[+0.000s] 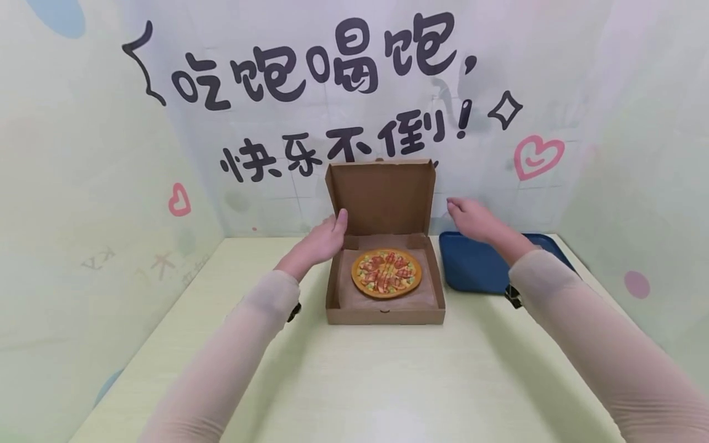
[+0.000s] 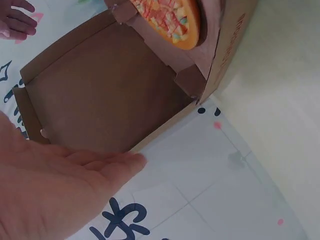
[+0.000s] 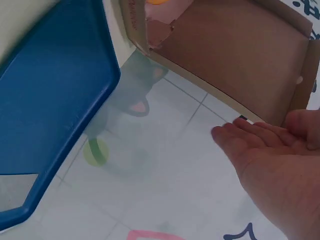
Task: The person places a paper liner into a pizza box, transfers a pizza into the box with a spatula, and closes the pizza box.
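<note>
A brown cardboard pizza box [image 1: 384, 316] stands on the table with its lid [image 1: 382, 197] raised upright at the back. Inside, a round pizza [image 1: 386, 274] with red and green toppings lies on brown paper. My left hand [image 1: 321, 242] is at the lid's left edge, thumb up and fingers fairly straight; in the left wrist view the fingers [image 2: 117, 162] lie along that edge, and I cannot tell whether they press it. To the right of the lid, my right hand [image 1: 473, 220] hovers with extended fingers [image 3: 237, 137], apart from the lid in the head view.
A blue tray [image 1: 476, 264] lies right of the box, partly beneath my right forearm. Behind the pale table [image 1: 382, 375] rises a wall [image 1: 266, 209] with black lettering and pink hearts. Side walls flank the table left and right.
</note>
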Available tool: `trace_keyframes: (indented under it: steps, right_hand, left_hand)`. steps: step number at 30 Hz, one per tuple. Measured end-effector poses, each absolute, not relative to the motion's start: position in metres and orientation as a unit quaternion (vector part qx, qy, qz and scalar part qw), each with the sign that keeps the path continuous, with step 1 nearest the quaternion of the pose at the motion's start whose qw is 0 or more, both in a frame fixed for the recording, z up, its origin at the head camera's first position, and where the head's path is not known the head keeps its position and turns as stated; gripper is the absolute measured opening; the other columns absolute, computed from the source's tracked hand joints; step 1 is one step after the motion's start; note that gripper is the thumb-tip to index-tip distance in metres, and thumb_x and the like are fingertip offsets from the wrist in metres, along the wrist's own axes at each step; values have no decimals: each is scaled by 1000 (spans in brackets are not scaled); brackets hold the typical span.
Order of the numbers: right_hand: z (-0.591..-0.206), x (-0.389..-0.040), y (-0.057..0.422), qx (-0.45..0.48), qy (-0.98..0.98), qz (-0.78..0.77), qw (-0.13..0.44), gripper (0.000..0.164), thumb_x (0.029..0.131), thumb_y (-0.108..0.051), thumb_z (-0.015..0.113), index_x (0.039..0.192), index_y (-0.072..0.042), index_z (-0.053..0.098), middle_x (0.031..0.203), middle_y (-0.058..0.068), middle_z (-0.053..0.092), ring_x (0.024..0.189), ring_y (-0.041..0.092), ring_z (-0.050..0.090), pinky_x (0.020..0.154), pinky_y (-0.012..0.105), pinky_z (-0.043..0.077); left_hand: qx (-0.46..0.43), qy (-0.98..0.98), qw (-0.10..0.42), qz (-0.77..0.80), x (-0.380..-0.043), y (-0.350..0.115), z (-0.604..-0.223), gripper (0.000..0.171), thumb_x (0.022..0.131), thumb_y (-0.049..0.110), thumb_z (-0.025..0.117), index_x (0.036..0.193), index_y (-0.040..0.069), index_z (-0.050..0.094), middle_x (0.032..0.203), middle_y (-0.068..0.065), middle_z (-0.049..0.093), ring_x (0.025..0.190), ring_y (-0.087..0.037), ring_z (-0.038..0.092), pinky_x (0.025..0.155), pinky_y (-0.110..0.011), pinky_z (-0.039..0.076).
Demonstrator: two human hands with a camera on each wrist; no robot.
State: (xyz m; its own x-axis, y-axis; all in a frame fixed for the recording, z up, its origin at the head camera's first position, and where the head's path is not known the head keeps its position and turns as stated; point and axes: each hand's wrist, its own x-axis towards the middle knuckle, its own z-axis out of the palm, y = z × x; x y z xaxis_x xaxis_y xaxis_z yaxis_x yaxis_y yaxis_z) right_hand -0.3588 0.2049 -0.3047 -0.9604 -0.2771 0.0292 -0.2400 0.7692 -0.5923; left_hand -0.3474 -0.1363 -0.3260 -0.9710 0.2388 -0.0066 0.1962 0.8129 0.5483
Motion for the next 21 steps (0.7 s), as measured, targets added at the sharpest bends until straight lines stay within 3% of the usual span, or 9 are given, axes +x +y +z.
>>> trace_keyframes:
  steps: [5, 10, 16, 19, 21]
  right_hand:
    - [-297, -374, 197, -80, 915, -395, -15, 60, 118, -33, 22, 166, 3, 27, 164, 32, 39, 151, 44, 40, 127, 56, 34]
    - [-286, -382, 190, -32, 874, -483, -34, 65, 117, -43, 21, 167, -2, 29, 174, 19, 32, 162, 34, 32, 134, 52, 25]
    - [-277, -390, 181, -33, 787, -615, 9, 73, 116, -49, 12, 167, 2, 21, 177, 16, 21, 166, 26, 22, 136, 39, 20]
    - [-275, -393, 178, -34, 758, -651, 22, 75, 115, -51, 9, 168, 3, 17, 178, 16, 16, 167, 25, 18, 136, 38, 17]
    - [-273, -393, 178, -32, 747, -663, 29, 77, 115, -53, 7, 168, 2, 15, 178, 15, 14, 167, 25, 16, 136, 38, 16]
  left_hand:
    - [112, 946, -57, 300, -366, -131, -315, 86, 112, 61, 11, 168, -1, -7, 176, -28, -14, 167, -42, -5, 136, -54, 9]
    - [98, 906, -127, 392, -385, -130, -303, 87, 111, 63, 16, 169, 4, -11, 178, -22, -14, 168, -36, -7, 137, -49, 6]
    - [42, 804, -99, 585, -398, -136, -292, 92, 102, 81, 9, 173, 24, 1, 182, 0, 2, 169, -22, 3, 138, -43, 3]
    - [42, 767, -65, 637, -400, -138, -290, 91, 100, 83, 5, 173, 28, 1, 182, 0, 4, 169, -19, 4, 138, -43, 2]
    - [51, 756, -47, 650, -402, -138, -290, 92, 101, 81, 4, 173, 24, -3, 182, -4, 3, 170, -21, 3, 138, -43, 1]
